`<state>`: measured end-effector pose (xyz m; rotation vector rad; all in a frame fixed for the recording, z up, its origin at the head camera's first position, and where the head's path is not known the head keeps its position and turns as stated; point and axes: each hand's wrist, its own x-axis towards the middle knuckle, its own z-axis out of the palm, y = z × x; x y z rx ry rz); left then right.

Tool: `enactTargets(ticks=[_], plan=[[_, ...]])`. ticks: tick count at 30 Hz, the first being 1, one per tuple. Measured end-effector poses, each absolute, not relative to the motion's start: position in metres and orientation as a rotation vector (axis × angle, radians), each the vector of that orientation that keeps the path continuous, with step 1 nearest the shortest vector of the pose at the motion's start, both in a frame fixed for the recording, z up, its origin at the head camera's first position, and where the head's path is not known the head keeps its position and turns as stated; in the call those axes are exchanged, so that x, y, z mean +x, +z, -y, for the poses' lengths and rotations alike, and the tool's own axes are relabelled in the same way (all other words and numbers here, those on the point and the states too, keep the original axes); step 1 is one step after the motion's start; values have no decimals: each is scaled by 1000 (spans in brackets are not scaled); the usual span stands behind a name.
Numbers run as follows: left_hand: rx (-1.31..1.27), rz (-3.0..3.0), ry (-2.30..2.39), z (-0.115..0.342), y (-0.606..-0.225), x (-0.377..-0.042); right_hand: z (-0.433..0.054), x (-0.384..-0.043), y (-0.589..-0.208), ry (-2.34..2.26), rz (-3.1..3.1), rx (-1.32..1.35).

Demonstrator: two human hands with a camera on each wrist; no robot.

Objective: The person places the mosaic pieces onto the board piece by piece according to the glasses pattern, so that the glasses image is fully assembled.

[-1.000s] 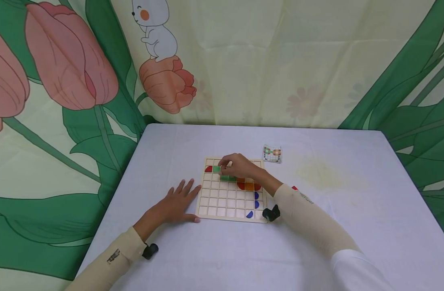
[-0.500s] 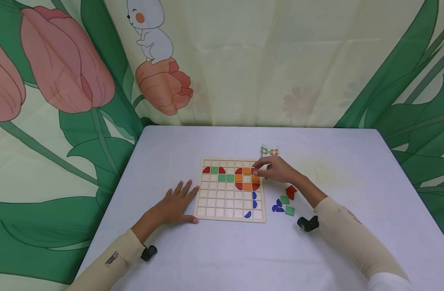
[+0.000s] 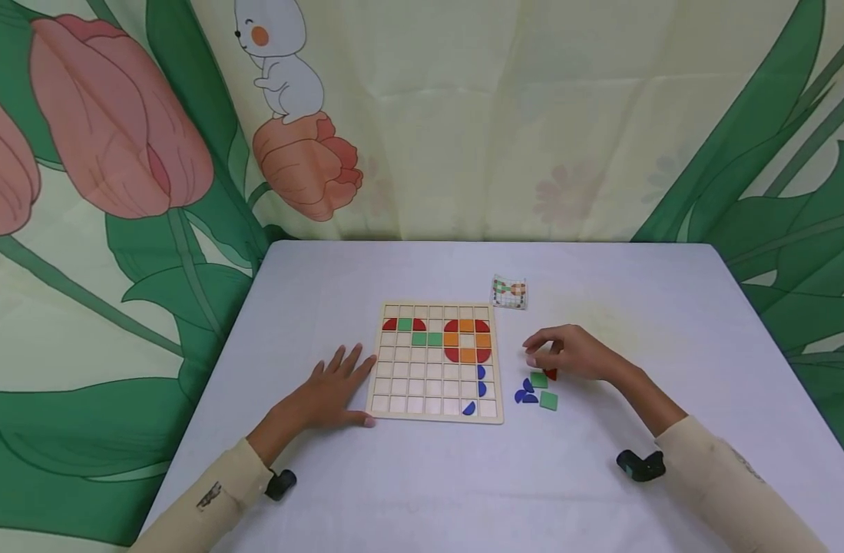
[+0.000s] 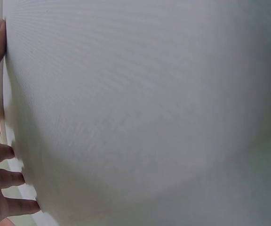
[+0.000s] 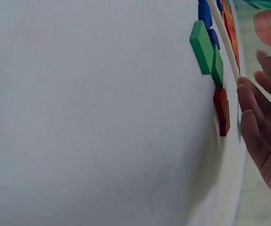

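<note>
My left hand (image 3: 325, 395) lies flat with fingers spread, touching the left edge of a wooden grid board (image 3: 435, 419). In the left wrist view its fingertips (image 4: 20, 206) rest on the cloth and by the board's side. Right of the board, my right hand (image 3: 567, 353) hovers over loose tiles, fingers loosely bent; nothing shows between them in the right wrist view. Below it lie a partly covered red piece (image 3: 551, 375), green square tiles (image 3: 549, 401) and blue half-round tiles (image 3: 529, 399). Set in the board are red, green and orange tiles (image 3: 466, 326), plus blue ones (image 3: 481, 372) at its right side.
A small pattern card (image 3: 509, 293) lies beyond the board's top right corner. White cloth covers the table (image 3: 422, 491). Behind its far edge hangs a curtain (image 3: 477, 153) printed with tulips.
My right hand has moved from over the board's upper left, past its upper right corner, to the loose tiles, uncovering the set tiles. My left hand stays at the board's left edge.
</note>
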<state>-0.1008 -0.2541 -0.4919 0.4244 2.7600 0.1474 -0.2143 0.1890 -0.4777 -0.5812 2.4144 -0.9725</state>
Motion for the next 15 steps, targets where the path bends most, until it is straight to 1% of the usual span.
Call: enactTargets(ticks=[8,15], plan=[[414,-2762,147,253,-492,-100,-201,-195,-482,-934,-2415,-635],[407,-2752,149,253,-490,-100,-203,-187,-489,-917,-2471,-657]])
